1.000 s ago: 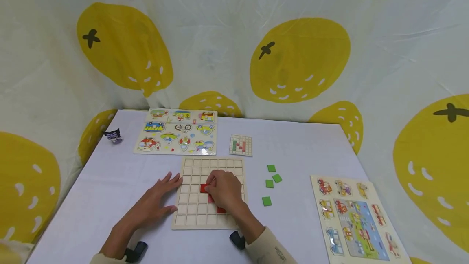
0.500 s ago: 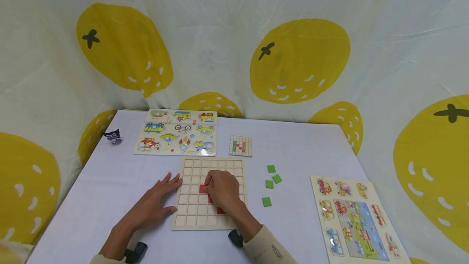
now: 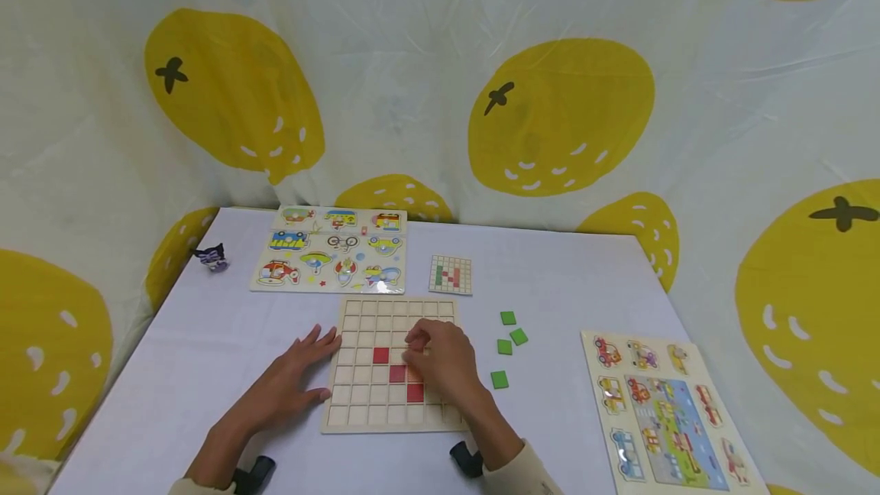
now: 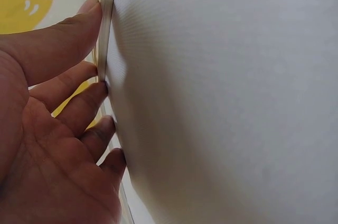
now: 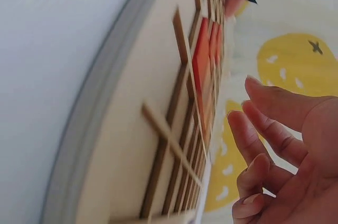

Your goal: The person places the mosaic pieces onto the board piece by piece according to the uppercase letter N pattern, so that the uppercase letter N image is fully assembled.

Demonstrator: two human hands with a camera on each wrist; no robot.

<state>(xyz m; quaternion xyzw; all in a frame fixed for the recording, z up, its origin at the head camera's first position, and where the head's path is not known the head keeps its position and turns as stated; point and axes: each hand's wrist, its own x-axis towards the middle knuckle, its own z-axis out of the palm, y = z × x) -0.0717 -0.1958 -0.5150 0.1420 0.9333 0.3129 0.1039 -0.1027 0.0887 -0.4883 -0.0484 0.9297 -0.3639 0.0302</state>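
The wooden grid board (image 3: pixel 357 411) lies on the table. Three red square tiles sit in its cells on a diagonal: an upper-left tile (image 3: pixel 381 355), a middle tile (image 3: pixel 398 373) and a lower tile (image 3: pixel 415 393). An orange patch (image 3: pixel 413 374) shows beside the middle one, partly under my right hand. My right hand (image 3: pixel 445 363) hovers over the board's right half; in the right wrist view its thumb and fingertips stand apart with nothing between them. My left hand (image 3: pixel 283 382) rests on the table, its spread fingers and thumb touching the board's left edge.
Several green tiles (image 3: pixel 505 347) lie right of the board. A small pattern card (image 3: pixel 451 274) is behind it. One vehicle puzzle board (image 3: pixel 330 250) lies at the back left, another (image 3: pixel 674 418) at the right. A small dark figure (image 3: pixel 211 257) sits far left.
My right hand has moved off the upper-left red tile, rightward across the board, and its fingers have parted. That tile stays in its cell. My left hand stays put.
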